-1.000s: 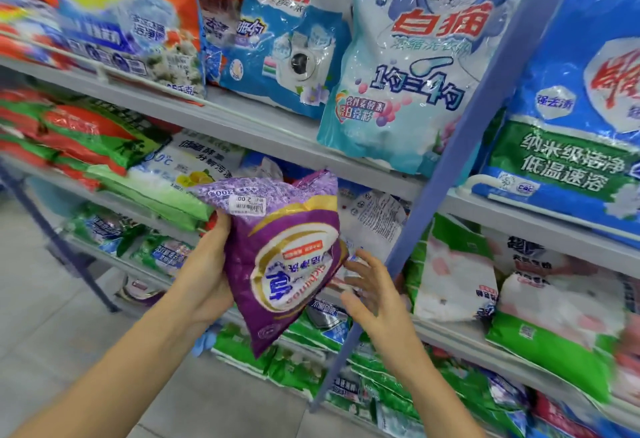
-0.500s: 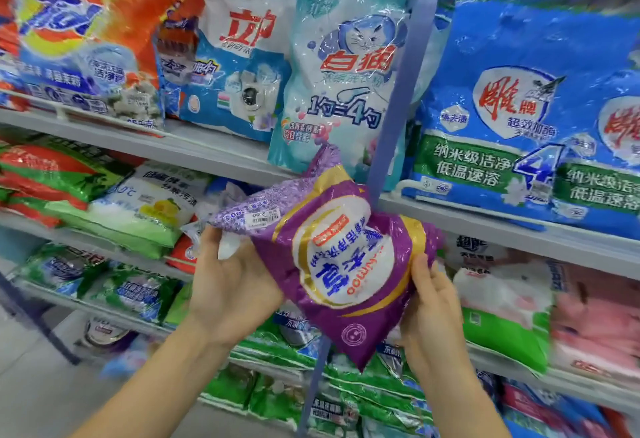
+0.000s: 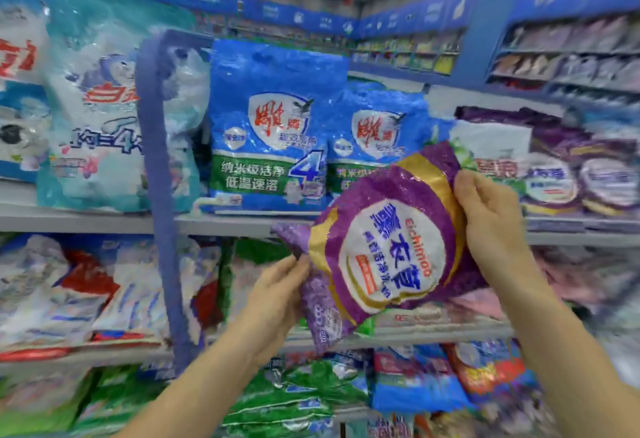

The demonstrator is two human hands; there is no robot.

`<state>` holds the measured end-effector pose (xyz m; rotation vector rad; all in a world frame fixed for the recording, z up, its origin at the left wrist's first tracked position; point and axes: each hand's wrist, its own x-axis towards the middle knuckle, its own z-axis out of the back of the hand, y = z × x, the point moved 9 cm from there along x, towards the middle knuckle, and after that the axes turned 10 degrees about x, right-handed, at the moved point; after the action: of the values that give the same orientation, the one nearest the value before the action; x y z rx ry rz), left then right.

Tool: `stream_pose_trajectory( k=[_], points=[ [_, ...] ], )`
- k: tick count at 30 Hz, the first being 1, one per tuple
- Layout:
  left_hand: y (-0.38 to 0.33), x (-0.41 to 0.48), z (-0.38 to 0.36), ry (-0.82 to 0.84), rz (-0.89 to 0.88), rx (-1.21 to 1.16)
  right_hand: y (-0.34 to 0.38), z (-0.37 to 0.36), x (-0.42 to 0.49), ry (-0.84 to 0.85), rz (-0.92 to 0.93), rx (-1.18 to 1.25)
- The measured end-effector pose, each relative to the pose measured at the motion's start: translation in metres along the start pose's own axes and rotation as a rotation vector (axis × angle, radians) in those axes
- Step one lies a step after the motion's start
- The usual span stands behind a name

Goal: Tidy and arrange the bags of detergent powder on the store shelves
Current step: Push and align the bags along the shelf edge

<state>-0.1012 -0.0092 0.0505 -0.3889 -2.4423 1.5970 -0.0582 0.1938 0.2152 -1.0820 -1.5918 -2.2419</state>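
Purple detergent bag (image 3: pixel 388 247) is at centre-right of the frame, held in the air in front of the shelving and resting on nothing. It is tilted, with the round white label turned toward the camera.

Left hand (image 3: pixel 277 295), lower centre: fingers curled, pinching the bag's lower-left edge near the crimped seam. Right hand (image 3: pixel 491 226), right of centre: fingers and thumb clamped over the upper-right edge. Gripping opposite corners probably stops the soft, powder-filled pouch from slumping or folding, and lets the person turn it to face outward.

A row of purple bags (image 3: pixel 561 167) with the same oval label stands on the shelf board (image 3: pixel 242 223) at the right of the frame, just beyond the right hand. That is likely where this bag belongs. The picture there is blurred, so I cannot tell whether there is a gap for it.

Blue detergent bags (image 3: pixel 266 133) stand upright at centre, faces forward. A blue upright (image 3: pixel 162 195) divides them from the pale bags at the left.

Judgement: the bag is mid-carry and not yet shelved. It will need setting down upright, label out.
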Motion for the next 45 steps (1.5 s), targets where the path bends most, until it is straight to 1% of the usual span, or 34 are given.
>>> stream_pose_trajectory(
  k=[2,5,8,10,13,15,17,19,23,27,30,32,36,39,42,45],
  points=[
    [0.009,0.009,-0.036,-0.054,-0.073,-0.028,0.008,0.038,0.012,-0.009,0.062,-0.138],
    [0.026,0.02,-0.093,-0.084,-0.143,-0.026,0.009,0.099,0.023,-0.027,0.083,-0.271],
    [0.06,0.029,-0.146,-0.102,-0.112,-0.021,0.009,0.154,0.027,-0.042,0.094,-0.334],
    [0.079,0.03,-0.178,-0.102,-0.106,0.021,0.011,0.183,0.026,-0.045,0.132,-0.407],
    [0.087,0.026,-0.222,-0.102,-0.179,0.102,0.012,0.219,0.025,-0.061,0.147,-0.53],
    [0.086,0.023,-0.243,-0.115,-0.202,0.129,0.01,0.24,0.025,-0.061,0.134,-0.55],
    [0.08,0.022,-0.26,-0.124,-0.271,0.201,0.006,0.26,0.026,-0.059,0.131,-0.562],
    [0.078,0.023,-0.273,-0.125,-0.319,0.281,0.002,0.275,0.028,-0.051,0.141,-0.563],
    [0.09,0.035,-0.289,-0.125,-0.291,0.343,-0.008,0.3,0.034,-0.034,0.15,-0.567],
    [0.1,0.051,-0.292,-0.146,-0.23,0.268,-0.012,0.317,0.038,-0.085,0.198,-0.62],
    [0.112,0.066,-0.294,-0.145,-0.165,0.222,-0.019,0.325,0.042,-0.127,0.24,-0.738],
    [0.118,0.073,-0.3,-0.151,-0.163,0.21,-0.026,0.33,0.044,-0.133,0.263,-0.815],
    [0.135,0.09,-0.307,-0.258,-0.14,0.202,-0.043,0.339,0.051,-0.073,0.347,-0.816],
    [0.146,0.106,-0.32,-0.289,-0.097,0.313,-0.055,0.35,0.064,-0.061,0.392,-0.81],
    [0.137,0.117,-0.335,-0.333,-0.169,0.318,-0.064,0.364,0.077,-0.078,0.442,-0.841],
    [0.115,0.119,-0.358,-0.315,-0.269,0.346,-0.075,0.379,0.093,-0.099,0.469,-0.875]
  ],
)
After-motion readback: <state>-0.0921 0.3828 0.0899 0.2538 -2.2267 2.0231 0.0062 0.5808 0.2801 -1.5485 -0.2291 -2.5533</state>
